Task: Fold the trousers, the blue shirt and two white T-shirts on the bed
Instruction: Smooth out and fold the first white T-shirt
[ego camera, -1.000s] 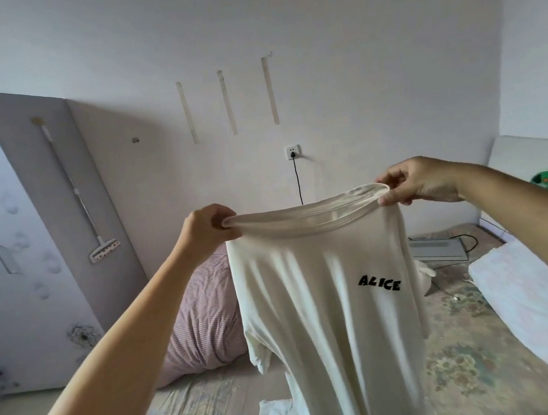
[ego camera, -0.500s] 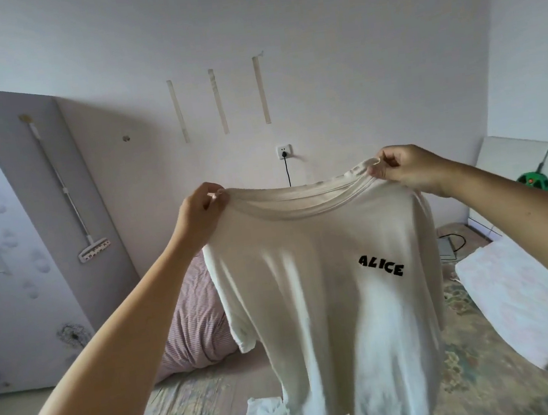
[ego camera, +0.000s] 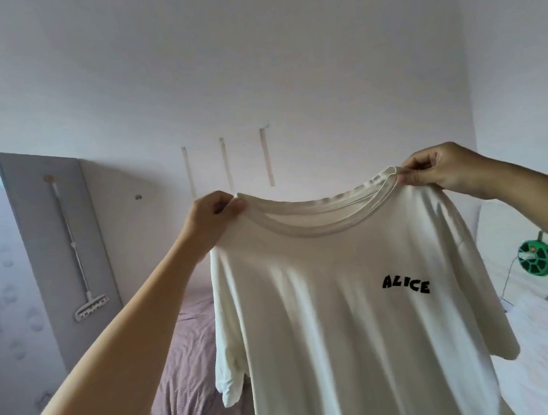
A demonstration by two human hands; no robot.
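Head camera view: both of my arms are raised in front of me, holding a white T-shirt (ego camera: 341,319) up in the air by its shoulders. My left hand (ego camera: 213,214) pinches the fabric at the left end of the neckline, fingers curled over the collar edge. My right hand (ego camera: 442,166) pinches the fabric at the right end of the neckline, thumb and fingers closed on the ribbed collar (ego camera: 321,208). The collar sags in a shallow curve between the two grip points. The garment hangs freely below my hands, front panel facing me, with the black lettering "ALICE" (ego camera: 405,284) printed on the right side of the chest. Both short sleeves hang down at the sides. The lower hem runs out of frame at the bottom edge. Behind the shirt, a pink quilt (ego camera: 182,373) lies bunched at the lower left. A green cable reel (ego camera: 536,259) sits to the right, beside a white padded surface. On the left, a white mop (ego camera: 79,265) hangs against a grey panel (ego camera: 40,253). Three strips of tape residue (ego camera: 226,165) mark the wall above the collar.
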